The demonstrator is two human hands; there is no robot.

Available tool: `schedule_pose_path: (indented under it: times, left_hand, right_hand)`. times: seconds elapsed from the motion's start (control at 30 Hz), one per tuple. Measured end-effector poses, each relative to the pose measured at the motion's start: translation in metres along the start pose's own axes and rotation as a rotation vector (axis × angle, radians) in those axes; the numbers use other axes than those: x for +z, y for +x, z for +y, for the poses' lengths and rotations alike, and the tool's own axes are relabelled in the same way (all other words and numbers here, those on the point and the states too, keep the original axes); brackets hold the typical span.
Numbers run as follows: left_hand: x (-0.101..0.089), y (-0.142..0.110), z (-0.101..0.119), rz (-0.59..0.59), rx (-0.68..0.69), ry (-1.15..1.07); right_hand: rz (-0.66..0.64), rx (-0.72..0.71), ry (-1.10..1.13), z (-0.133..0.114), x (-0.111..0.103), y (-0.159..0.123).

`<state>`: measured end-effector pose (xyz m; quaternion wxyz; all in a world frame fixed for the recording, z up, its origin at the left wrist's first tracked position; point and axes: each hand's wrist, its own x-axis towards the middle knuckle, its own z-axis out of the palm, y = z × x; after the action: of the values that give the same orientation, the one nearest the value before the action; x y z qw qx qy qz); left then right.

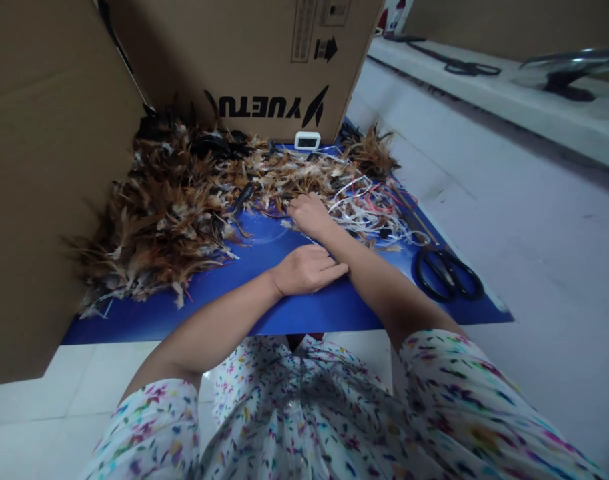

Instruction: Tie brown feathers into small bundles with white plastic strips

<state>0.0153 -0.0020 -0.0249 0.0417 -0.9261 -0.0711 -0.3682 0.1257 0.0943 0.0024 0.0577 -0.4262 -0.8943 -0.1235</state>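
Observation:
My left hand [309,270] is closed above the blue tabletop [269,310], its fingers curled and one digit stretched toward my right forearm. What it holds, if anything, is hidden. Farther forward, my right hand [311,215] lies with bent fingers at the near edge of the pile of brown feathers [159,207]; its fingertips are mostly out of sight. A thin pale strip [308,239] shows between the two hands. Beside my right hand sits a tangle of white and red ties [369,210].
Black-handled scissors [447,275] lie at the table's right. A small white digital display [307,141] stands before a printed cardboard box [264,60]. Another cardboard panel [44,187] rises at left. A feather bunch [371,152] sits at the back right; a ledge [509,90] holds dark scissors [464,67].

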Motion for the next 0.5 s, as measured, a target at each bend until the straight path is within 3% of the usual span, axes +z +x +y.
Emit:
schedule_pose_path:
  times: [0.1, 0.2, 0.27, 0.37, 0.5]
  left_hand:
    - [0.002, -0.001, 0.000, 0.043, 0.016, 0.011]
    - [0.004, -0.004, 0.000, 0.015, -0.119, -0.003]
    - [0.005, -0.005, -0.001, 0.035, -0.271, -0.033]
    - [0.003, -0.005, -0.004, 0.184, -0.548, -0.130]
    - [-0.002, -0.002, -0.014, 0.385, -1.010, -0.394]
  right_hand:
    - [0.008, 0.004, 0.006, 0.002, 0.000, 0.000]
    - [0.093, 0.112, 0.185, 0.007, -0.002, -0.003]
    - [0.194, 0.218, 0.408, 0.011, -0.005, -0.007]
    - [0.322, 0.381, 0.853, 0.018, -0.011, -0.017]
    - [0.346, 0.497, 1.324, 0.019, -0.023, -0.036]
